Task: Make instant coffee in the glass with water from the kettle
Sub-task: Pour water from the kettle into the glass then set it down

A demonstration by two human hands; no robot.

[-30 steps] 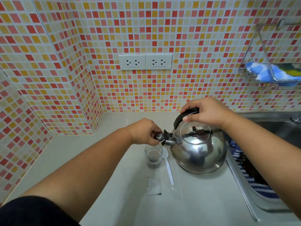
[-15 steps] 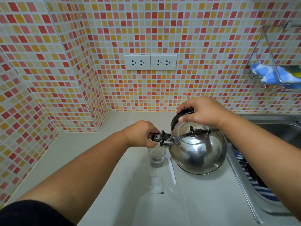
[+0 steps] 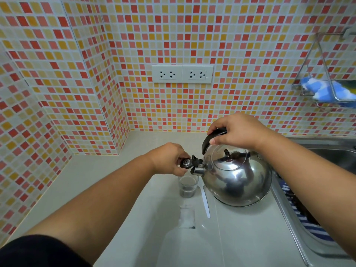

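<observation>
- Since the frame a second ago the kettle (image 3: pixel 236 179) has tipped a little further toward the glass (image 3: pixel 188 186), and its spout cap (image 3: pixel 186 163) now stands swung out, clear of the spout mouth (image 3: pixel 198 171); the left hand (image 3: pixel 168 159) has stayed at the spout all the while
- The left hand's fingers are pinched together on the black spout cap, thumb below and fingertips above; the cap's round end faces the camera
- The right hand (image 3: pixel 236 132) is wrapped closed around the kettle's black handle (image 3: pixel 211 138), above the lid (image 3: pixel 227 158)
- The kettle is steel and rounded, leaning to the left; whether its base touches the counter (image 3: pixel 123 182) cannot be told
- The glass stands upright on the counter just below the spout and the left hand; a dark layer sits in its lower part
- A white spoon (image 3: pixel 205 202) lies on the counter between glass and kettle, its bowl end hidden behind them
- A clear sachet (image 3: pixel 187 216) lies flat just nearer the camera than the glass
- A steel sink (image 3: pixel 331 155) sits to the right, with a striped cloth (image 3: pixel 300 212) in it
</observation>
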